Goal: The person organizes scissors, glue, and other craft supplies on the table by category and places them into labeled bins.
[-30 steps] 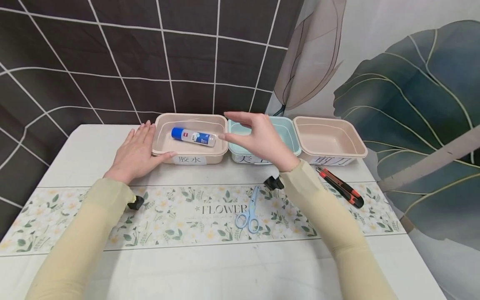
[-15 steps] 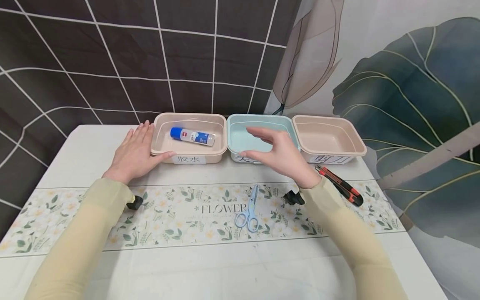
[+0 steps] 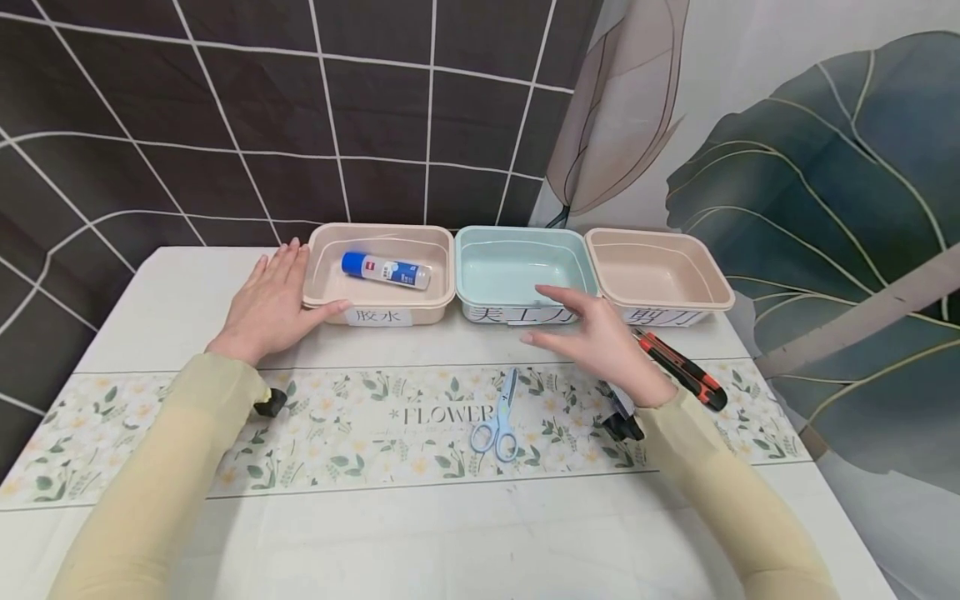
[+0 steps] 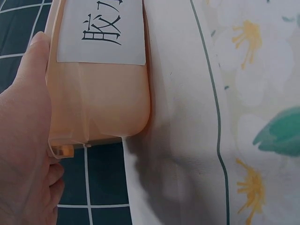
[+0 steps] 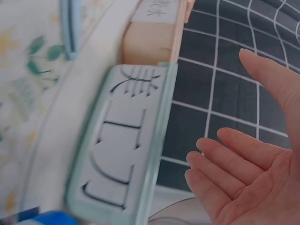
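Observation:
My left hand (image 3: 264, 310) lies flat against the left side of a pink box (image 3: 442, 312), thumb on its front rim; the left wrist view shows the thumb (image 4: 35, 61) along that rim. A glue bottle (image 3: 386, 271) with a blue cap lies inside. My right hand (image 3: 603, 342) holds nothing, thumb and fingers spread, in front of a light blue box (image 3: 517, 267). Its palm and fingers (image 5: 234, 161) show in the right wrist view. Just right of this hand lies a red and black utility knife (image 3: 682, 367). Light blue scissors (image 3: 500, 425) lie left of it.
A second pink box (image 3: 660, 271) stands at the right of the row. All three boxes carry labels on their fronts. A floral strip (image 3: 337, 450) crosses the white table (image 3: 360, 542). Behind stands a dark gridded backdrop (image 3: 382, 108). The right wrist view shows a blue rounded thing (image 5: 51, 218) at its bottom edge.
My right hand has moved right and toward me, from beside the glue bottle's box to the front of the light blue box. My left hand has stayed put.

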Demonstrator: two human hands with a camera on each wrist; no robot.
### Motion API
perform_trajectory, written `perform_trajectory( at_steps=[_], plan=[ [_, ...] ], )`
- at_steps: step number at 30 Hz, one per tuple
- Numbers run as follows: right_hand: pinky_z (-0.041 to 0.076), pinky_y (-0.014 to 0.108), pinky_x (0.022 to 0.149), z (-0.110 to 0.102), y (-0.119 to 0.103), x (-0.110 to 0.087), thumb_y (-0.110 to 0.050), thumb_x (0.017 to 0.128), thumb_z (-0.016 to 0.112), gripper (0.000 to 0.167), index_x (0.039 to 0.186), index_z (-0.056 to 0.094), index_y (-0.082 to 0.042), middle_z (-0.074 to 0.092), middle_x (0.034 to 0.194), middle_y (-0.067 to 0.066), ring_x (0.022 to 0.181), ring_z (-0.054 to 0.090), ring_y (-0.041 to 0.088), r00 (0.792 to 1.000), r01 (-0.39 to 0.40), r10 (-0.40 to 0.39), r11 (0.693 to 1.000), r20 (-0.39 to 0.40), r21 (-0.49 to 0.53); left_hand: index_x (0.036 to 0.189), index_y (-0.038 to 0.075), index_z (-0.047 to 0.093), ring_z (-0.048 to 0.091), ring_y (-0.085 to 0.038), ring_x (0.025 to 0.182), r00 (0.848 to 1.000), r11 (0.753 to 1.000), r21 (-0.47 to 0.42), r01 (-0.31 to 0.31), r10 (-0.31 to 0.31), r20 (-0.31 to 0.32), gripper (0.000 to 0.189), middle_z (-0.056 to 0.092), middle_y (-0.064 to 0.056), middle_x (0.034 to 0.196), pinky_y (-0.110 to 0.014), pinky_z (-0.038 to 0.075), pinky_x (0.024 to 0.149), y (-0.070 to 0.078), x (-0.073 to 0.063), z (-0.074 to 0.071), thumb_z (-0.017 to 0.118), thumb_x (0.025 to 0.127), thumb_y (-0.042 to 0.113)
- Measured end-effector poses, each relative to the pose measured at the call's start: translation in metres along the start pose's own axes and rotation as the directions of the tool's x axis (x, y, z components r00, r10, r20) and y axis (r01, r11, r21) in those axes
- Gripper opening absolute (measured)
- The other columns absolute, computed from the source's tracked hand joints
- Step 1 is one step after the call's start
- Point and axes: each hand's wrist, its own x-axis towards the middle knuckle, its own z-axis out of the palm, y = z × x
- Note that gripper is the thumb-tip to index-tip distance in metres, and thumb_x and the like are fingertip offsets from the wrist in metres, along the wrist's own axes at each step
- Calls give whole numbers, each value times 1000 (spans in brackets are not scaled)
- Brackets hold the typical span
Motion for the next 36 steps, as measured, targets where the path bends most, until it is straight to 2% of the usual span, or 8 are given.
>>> perform_trajectory(
  at_steps=[6, 8, 10, 13, 15, 17, 23, 36],
  plan=[
    [47, 51, 100, -3, 17, -17, -39, 83, 87, 73, 143, 60, -8, 59, 142, 11, 124, 57, 33, 999, -23, 22, 997, -26, -68, 158, -10, 8, 4, -39, 153, 1000, 1000, -4, -5, 5, -3, 112, 6, -29, 165, -46, -6, 123, 0, 2, 0, 45, 95, 74],
    [50, 48, 87, -5, 23, -23, -39, 82, 87, 74, 143, 60, -6, 61, 139, 14, 109, 61, 35, 999, -34, 31, 995, -33, -89, 158, -10, 8, 4, -39, 153, 1000, 1000, -4, -6, 6, -4, 112, 7, -30, 165, -47, -5, 123, 0, 2, 0, 46, 95, 74],
    [47, 46, 82, -6, 28, -28, -40, 82, 87, 75, 143, 60, -5, 62, 138, 15, 106, 61, 34, 998, -52, 48, 993, -40, -103, 158, -11, 9, 5, -39, 153, 1000, 1000, -2, -5, 5, -4, 112, 8, -30, 165, -48, -4, 123, 0, 2, 0, 45, 95, 74],
    [50, 51, 89, -9, 35, -36, -43, 82, 86, 78, 144, 58, -5, 60, 141, 15, 112, 61, 38, 995, -95, 92, 991, -37, -99, 158, -11, 9, 5, -40, 153, 1000, 1000, 0, -3, 3, -2, 112, 7, -30, 165, -48, -3, 123, 0, 2, 0, 45, 94, 74],
    [46, 57, 102, -12, 39, -41, -44, 82, 86, 79, 145, 57, -5, 56, 145, 14, 128, 54, 40, 993, -117, 114, 989, -38, -87, 158, -11, 8, 5, -40, 153, 1000, 1000, 1, -1, 1, 1, 113, 6, -29, 165, -49, -3, 123, 0, 2, 0, 45, 94, 75],
    [41, 61, 107, -15, 43, -45, -45, 83, 85, 81, 147, 54, -6, 53, 148, 14, 134, 49, 42, 989, -144, 142, 987, -40, -72, 158, -11, 8, 6, -40, 153, 1000, 1000, 2, -1, 1, 1, 113, 6, -29, 165, -50, -2, 123, 0, 2, 0, 45, 94, 75],
    [40, 56, 110, -21, 56, -59, -47, 83, 84, 81, 150, 53, -12, 52, 150, 11, 137, 47, 36, 981, -191, 188, 980, -50, -63, 158, -11, 8, 6, -40, 153, 1000, 1000, 5, 0, 0, 5, 113, 6, -30, 165, -50, -1, 123, 1, 2, 0, 45, 94, 75],
    [42, 59, 106, -33, 75, -88, -48, 84, 83, 88, 149, 49, -1, 47, 153, 20, 134, 46, 47, 958, -287, 285, 953, -37, -95, 158, -11, 7, 5, -40, 153, 1000, 1000, 5, 0, 0, 13, 112, 5, -29, 165, -50, -3, 123, 0, 0, -1, 44, 95, 74]
  ],
)
